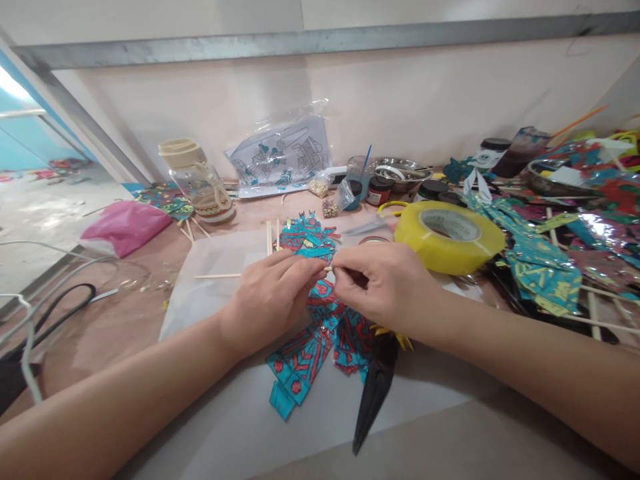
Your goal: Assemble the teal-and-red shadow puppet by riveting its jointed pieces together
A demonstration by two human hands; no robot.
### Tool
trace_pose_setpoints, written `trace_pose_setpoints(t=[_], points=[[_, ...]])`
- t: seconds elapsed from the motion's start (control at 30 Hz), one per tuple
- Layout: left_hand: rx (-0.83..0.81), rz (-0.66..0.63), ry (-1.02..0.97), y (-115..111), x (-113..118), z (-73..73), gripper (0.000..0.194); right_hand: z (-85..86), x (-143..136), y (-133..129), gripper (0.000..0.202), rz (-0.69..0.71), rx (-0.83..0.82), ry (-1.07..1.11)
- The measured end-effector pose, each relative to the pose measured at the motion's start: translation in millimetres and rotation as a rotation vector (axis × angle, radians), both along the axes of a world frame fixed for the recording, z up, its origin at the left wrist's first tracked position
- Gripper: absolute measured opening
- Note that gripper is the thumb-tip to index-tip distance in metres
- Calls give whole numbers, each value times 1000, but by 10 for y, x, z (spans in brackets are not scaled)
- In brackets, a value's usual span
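Observation:
My left hand [275, 287] is closed around a thin wooden stick [217, 275], whose far end sticks out to the left. Just right of it, my right hand [383, 280] pinches the stick's other end between thumb and fingers. Beneath both hands lies a flat jointed shadow puppet [300, 367], turquoise with red patterns, its middle partly hidden by the hands. More wooden sticks [269, 238] stand out beside its upper part. A black pointed piece with yellow at its top [376, 393] lies below my right hand; I cannot tell what it is.
White sheets [210, 257] cover the work surface. A big yellow tape roll [450, 260] sits right of my right hand. A glass jar [200, 187] and a pink bag [125, 230] stand left. Paint jars [380, 192] line the back; more painted puppet pieces [545, 267] crowd the right.

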State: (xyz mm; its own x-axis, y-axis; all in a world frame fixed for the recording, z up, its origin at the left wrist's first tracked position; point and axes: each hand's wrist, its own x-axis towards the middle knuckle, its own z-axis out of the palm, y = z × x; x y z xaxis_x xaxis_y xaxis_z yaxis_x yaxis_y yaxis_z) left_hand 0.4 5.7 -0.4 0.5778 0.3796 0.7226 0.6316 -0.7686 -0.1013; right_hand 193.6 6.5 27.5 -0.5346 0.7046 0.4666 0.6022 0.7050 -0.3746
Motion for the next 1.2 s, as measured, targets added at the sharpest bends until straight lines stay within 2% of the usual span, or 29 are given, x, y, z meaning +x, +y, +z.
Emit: trace_pose_setpoints(t=[0.17, 0.23, 0.3, 0.43, 0.5, 0.53, 0.6, 0.7, 0.77, 0.83, 0.9, 1.03, 1.2], points=[[98, 75, 232, -43, -59, 17, 20, 8, -56, 49, 21, -27, -476, 166], [94, 85, 263, -53, -53, 21, 19, -12, -54, 68, 20, -10, -568, 186], [56, 85, 205, -49, -25, 19, 17, -40, -34, 70, 21, -19, -452, 132], [-83, 36, 49, -10, 23, 0, 15, -95, 27, 52, 19, 45, 107, -91], [-88, 1, 28, 6, 12, -10, 15, -95, 39, 41, 18, 83, 208, -124], [-61, -5, 34, 8, -1, -13, 14, -85, 35, 36, 18, 75, 178, -112], [17, -3, 95, -1, -34, -8, 15, -52, 10, 31, 20, 30, -15, -43], [124, 30, 240, -43, -63, 28, 22, -17, -41, 46, 21, -3, -479, 128], [184, 53, 291, -74, -60, 60, 21, -26, -63, 71, 19, 30, -794, 289], [210, 79, 311, -89, -49, 82, 19, -52, -67, 101, 18, 61, -1012, 444], [186, 104, 322, -81, -42, 83, 19, -74, -56, 126, 17, 61, -1054, 473], [56, 111, 282, -16, -50, 29, 18, -64, -17, 157, 16, 52, -917, 326], [-50, 120, 97, 49, -27, -20, 15, 1, 4, 184, 25, 107, -958, 447]])
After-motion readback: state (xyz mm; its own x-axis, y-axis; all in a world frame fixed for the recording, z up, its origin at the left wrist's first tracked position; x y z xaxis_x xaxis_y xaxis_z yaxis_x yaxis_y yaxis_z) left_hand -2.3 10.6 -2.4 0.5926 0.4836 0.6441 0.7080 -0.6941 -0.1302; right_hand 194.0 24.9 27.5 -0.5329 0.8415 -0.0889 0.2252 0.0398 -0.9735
